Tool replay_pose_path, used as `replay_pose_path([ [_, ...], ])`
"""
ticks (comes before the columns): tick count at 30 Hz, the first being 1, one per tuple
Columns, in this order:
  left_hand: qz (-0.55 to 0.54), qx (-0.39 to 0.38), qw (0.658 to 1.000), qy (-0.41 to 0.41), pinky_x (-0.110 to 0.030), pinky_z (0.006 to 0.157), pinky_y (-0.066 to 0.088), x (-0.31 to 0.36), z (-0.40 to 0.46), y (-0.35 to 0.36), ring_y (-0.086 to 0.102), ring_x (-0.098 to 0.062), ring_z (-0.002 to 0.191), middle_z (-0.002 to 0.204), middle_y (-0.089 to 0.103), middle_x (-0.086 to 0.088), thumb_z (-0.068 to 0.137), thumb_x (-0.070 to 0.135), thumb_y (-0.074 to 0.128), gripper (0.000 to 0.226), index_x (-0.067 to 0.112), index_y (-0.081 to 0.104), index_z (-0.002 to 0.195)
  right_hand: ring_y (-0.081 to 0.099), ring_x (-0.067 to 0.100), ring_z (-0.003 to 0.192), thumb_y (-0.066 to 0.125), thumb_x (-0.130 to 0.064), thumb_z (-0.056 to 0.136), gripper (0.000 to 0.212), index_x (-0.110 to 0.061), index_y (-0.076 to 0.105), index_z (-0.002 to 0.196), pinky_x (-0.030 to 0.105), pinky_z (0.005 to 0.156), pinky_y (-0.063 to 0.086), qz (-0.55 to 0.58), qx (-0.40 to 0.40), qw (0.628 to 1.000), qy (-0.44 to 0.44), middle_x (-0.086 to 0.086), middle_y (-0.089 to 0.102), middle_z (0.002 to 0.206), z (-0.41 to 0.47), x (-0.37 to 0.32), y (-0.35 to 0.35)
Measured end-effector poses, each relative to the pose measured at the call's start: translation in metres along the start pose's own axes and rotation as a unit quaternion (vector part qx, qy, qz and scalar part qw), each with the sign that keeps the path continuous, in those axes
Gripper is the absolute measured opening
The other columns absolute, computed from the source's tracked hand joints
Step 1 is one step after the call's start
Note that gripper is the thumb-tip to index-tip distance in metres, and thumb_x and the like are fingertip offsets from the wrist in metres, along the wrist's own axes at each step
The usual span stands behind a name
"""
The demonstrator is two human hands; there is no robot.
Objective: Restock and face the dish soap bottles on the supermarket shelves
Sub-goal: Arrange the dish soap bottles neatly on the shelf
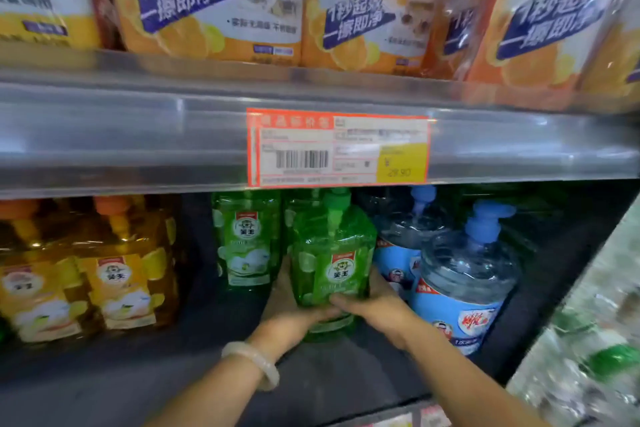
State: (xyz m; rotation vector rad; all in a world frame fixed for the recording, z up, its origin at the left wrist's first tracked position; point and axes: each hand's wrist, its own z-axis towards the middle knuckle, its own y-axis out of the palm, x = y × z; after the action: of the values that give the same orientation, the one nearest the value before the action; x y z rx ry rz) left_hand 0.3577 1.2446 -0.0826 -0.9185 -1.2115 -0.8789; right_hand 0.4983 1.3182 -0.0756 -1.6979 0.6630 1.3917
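- The green pump bottle (332,263) stands at lower centre of the frame on the dark lower shelf (207,367), label facing outward.
- The left hand (294,312) wraps the bottle's left side and base; the right hand (374,308) closes on its right side and front. Both hands hold this one bottle.
- A second green bottle (244,239) stands just behind and to the left, further back on the shelf.
- The orange bottles (117,263) at lower left and the blue-labelled bottles (464,274) at lower right already sit close to the front edge, labels forward.
- Judgement: the green row is partly faced. The held bottle is not yet at the front edge, and bare shelf remains ahead of it and between the green and orange rows.
- Any stock behind the front bottles is lost in shadow; the count cannot be told.
- The price tag (337,149) is blurred; only a price of about 29.90 can be made out.
- The packs (214,0) on the upper shelf are cut off at the top edge.
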Motion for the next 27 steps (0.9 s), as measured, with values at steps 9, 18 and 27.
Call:
replay_pose_path([
  [9,0.039,-0.050,0.996,-0.056,-0.002,0.071,0.047,0.008,0.003,-0.008,0.056,0.005,0.099,0.113,0.057,0.015,0.066,0.002,0.082,0.105,0.022,0.018,0.147,0.056,0.001,0.098,0.080,-0.008,0.071,0.083,-0.019,0.027,0.134,0.006,0.068,0.047,0.029,0.001,1.000,-0.011,-0.014,0.056,0.105,0.009,0.001,0.004],
  [18,0.094,-0.048,0.990,-0.094,-0.006,0.082,0.047,0.010,0.003,-0.011,0.057,0.000,0.104,0.115,0.059,0.013,0.071,0.007,0.079,0.096,0.019,0.022,0.147,0.057,-0.002,0.092,0.077,-0.010,0.075,0.063,-0.024,0.040,0.124,0.005,0.066,0.048,0.021,-0.009,1.000,-0.020,-0.009,0.060,0.107,0.010,0.003,0.007],
  [27,0.279,-0.017,0.955,-0.099,-0.014,0.093,0.033,0.005,-0.036,-0.018,0.046,-0.018,0.126,0.138,0.048,-0.002,0.077,0.020,0.076,0.077,0.014,0.034,0.141,0.053,0.026,0.119,0.083,-0.037,0.061,0.089,-0.008,0.040,0.133,0.043,0.102,0.045,-0.022,0.180,0.983,0.027,0.011,0.054,0.128,-0.031,0.011,0.031],
])
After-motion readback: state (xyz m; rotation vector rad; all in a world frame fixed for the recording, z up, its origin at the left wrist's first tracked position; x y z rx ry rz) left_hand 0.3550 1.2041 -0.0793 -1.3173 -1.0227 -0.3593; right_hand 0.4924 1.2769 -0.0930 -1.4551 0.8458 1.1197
